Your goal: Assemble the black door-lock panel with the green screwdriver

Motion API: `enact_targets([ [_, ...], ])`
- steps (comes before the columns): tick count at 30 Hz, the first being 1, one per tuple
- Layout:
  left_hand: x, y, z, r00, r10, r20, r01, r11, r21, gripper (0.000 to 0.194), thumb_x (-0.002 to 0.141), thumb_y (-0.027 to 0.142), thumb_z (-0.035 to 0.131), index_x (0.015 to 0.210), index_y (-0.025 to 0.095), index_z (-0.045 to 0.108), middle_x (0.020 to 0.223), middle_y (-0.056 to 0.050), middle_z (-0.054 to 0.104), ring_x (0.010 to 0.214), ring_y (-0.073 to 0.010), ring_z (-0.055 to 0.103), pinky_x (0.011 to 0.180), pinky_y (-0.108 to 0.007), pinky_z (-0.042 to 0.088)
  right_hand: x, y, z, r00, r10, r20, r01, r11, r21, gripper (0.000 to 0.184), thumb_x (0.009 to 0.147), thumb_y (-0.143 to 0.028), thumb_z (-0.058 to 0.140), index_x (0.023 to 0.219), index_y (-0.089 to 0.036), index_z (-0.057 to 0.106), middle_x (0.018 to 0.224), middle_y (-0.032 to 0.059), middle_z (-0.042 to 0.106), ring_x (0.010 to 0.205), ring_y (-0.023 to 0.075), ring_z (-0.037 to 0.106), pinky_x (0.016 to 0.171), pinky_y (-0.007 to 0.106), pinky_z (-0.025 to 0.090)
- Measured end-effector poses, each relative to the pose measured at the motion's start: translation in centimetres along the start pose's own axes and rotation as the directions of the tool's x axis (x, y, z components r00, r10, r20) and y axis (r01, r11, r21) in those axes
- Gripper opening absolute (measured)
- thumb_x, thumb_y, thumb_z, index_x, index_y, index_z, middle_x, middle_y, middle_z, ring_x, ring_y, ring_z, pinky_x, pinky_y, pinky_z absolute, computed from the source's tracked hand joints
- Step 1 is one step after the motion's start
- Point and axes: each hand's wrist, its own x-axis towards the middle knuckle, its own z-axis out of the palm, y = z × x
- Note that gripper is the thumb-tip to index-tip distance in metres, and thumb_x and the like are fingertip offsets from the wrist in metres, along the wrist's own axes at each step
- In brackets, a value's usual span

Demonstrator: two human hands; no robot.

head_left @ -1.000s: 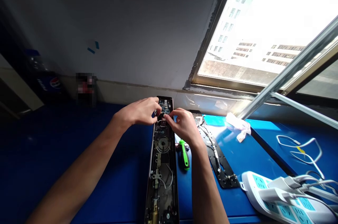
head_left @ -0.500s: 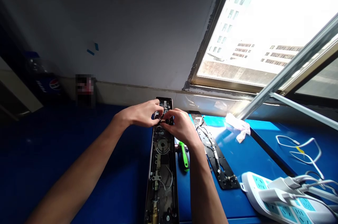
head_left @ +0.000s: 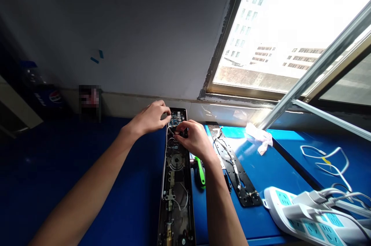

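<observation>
A long, narrow black housing point(head_left: 179, 215) lies open on the blue table, its far end toward the wall. Inside it are a blue circuit board point(head_left: 176, 119), a round metal part point(head_left: 176, 162), thin white wires and a brass-coloured part point(head_left: 168, 237). My left hand point(head_left: 153, 117) is at the housing's far left edge, thumb and forefinger drawn together by the circuit board; what they pinch, if anything, is hidden. Just below that board, the thumb and forefinger of my right hand point(head_left: 194, 137) close on a small reddish module point(head_left: 176, 133).
Right of the housing lie a green-handled screwdriver point(head_left: 200, 170) and a black perforated plate point(head_left: 246, 195) with a taped cable. A white power strip point(head_left: 274, 203) with plugs sits at the front right. A metal bar point(head_left: 290, 101) slants past the window. A bottle point(head_left: 48, 97) stands at the left.
My left hand has drawn away from the right one, up and left to the housing's edge, uncovering the blue board. My right hand stays at the reddish module, slightly lower. The view has shifted slightly.
</observation>
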Motion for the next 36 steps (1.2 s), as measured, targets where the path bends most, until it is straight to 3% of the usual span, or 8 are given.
enact_targets([
  [7, 0.8, 0.7, 2.0, 1.000, -0.016, 0.008, 0.015, 0.996, 0.084, 0.022, 0.093, 0.035, 0.059, 0.094, 0.019, 0.074, 0.110, -0.011, 0.060, 0.113, -0.0298, 0.059, 0.094, -0.039, 0.053, -0.1, 0.3, 0.2, 1.000, -0.021, -0.004, 0.021, 1.000, 0.009, 0.013, 0.083, -0.023, 0.076, 0.096, -0.022, 0.078, 0.095, 0.0021, 0.069, 0.076, 0.0131, 0.057, 0.069, 0.026, 0.044],
  [11, 1.1, 0.9, 2.2, 0.998, -0.030, -0.061, 0.031, 0.999, 0.017, 0.015, 0.094, 0.028, 0.059, 0.096, 0.019, 0.071, 0.111, -0.011, 0.063, 0.110, -0.0284, 0.060, 0.095, -0.040, 0.052, -0.1, 0.3, 0.2, 0.999, -0.031, -0.009, 0.032, 0.999, 0.020, 0.012, 0.084, -0.024, 0.075, 0.096, -0.022, 0.078, 0.095, 0.0020, 0.069, 0.075, 0.0127, 0.057, 0.071, 0.026, 0.044],
  [16, 1.5, 1.0, 2.2, 0.994, 0.081, -0.073, -0.085, 0.995, -0.049, 0.013, 0.096, 0.021, 0.056, 0.099, 0.020, 0.069, 0.095, -0.008, 0.074, 0.100, -0.0260, 0.063, 0.087, -0.037, 0.051, -0.2, 0.3, 0.2, 0.999, -0.032, -0.019, 0.032, 0.999, 0.031, 0.009, 0.085, -0.024, 0.074, 0.093, -0.023, 0.077, 0.093, 0.0017, 0.069, 0.074, 0.0128, 0.057, 0.071, 0.026, 0.044],
  [18, 1.5, 1.1, 2.4, 0.985, 0.084, -0.148, -0.105, 0.984, -0.142, 0.010, 0.095, 0.023, 0.061, 0.100, 0.020, 0.069, 0.090, -0.006, 0.075, 0.091, -0.0228, 0.066, 0.081, -0.034, 0.051, -0.2, 0.3, 0.2, 0.999, -0.032, -0.022, 0.033, 0.999, 0.040, 0.009, 0.085, -0.023, 0.074, 0.093, -0.023, 0.077, 0.093, 0.0016, 0.069, 0.074, 0.0127, 0.056, 0.071, 0.027, 0.044],
  [21, 1.5, 1.5, 2.6, 0.970, 0.010, -0.243, -0.102, 0.923, -0.372, 0.015, 0.089, 0.029, 0.072, 0.102, 0.021, 0.071, 0.084, -0.002, 0.076, 0.076, -0.0181, 0.071, 0.074, -0.030, 0.054, -0.1, 0.5, 0.2, 0.999, -0.030, -0.031, 0.032, 0.998, 0.056, 0.010, 0.084, -0.021, 0.074, 0.093, -0.022, 0.077, 0.093, 0.0016, 0.068, 0.073, 0.0128, 0.056, 0.071, 0.027, 0.044],
  [26, 1.6, 2.3, 2.8, 0.968, -0.154, -0.198, -0.026, 0.723, -0.690, 0.034, 0.072, 0.039, 0.087, 0.095, 0.017, 0.073, 0.090, -0.007, 0.079, 0.083, -0.0232, 0.077, 0.077, -0.033, 0.062, 0.1, 0.6, 0.5, 0.998, -0.011, -0.061, 0.017, 0.995, 0.099, 0.013, 0.083, -0.021, 0.073, 0.096, -0.021, 0.078, 0.093, 0.0028, 0.070, 0.072, 0.0139, 0.055, 0.070, 0.030, 0.043],
  [31, 1.7, 2.1, 2.4, 0.992, -0.111, -0.056, 0.025, 0.624, -0.781, 0.032, 0.070, 0.034, 0.087, 0.093, 0.014, 0.074, 0.093, -0.009, 0.079, 0.091, -0.0240, 0.076, 0.087, -0.037, 0.062, 0.5, 0.6, 0.6, 0.995, 0.043, -0.085, -0.024, 0.976, 0.218, 0.015, 0.082, -0.026, 0.073, 0.094, -0.019, 0.078, 0.090, 0.0047, 0.074, 0.070, 0.0160, 0.058, 0.069, 0.032, 0.045],
  [36, 1.6, 1.5, 2.6, 0.995, -0.079, -0.052, 0.006, 0.597, -0.802, 0.033, 0.070, 0.030, 0.086, 0.097, 0.014, 0.075, 0.103, -0.010, 0.077, 0.094, -0.0219, 0.073, 0.086, -0.034, 0.061, 0.7, 1.5, 0.9, 0.990, 0.138, -0.025, -0.112, 0.882, 0.458, 0.022, 0.082, -0.029, 0.072, 0.102, -0.019, 0.076, 0.095, 0.0060, 0.082, 0.084, 0.0196, 0.075, 0.075, 0.030, 0.056],
])
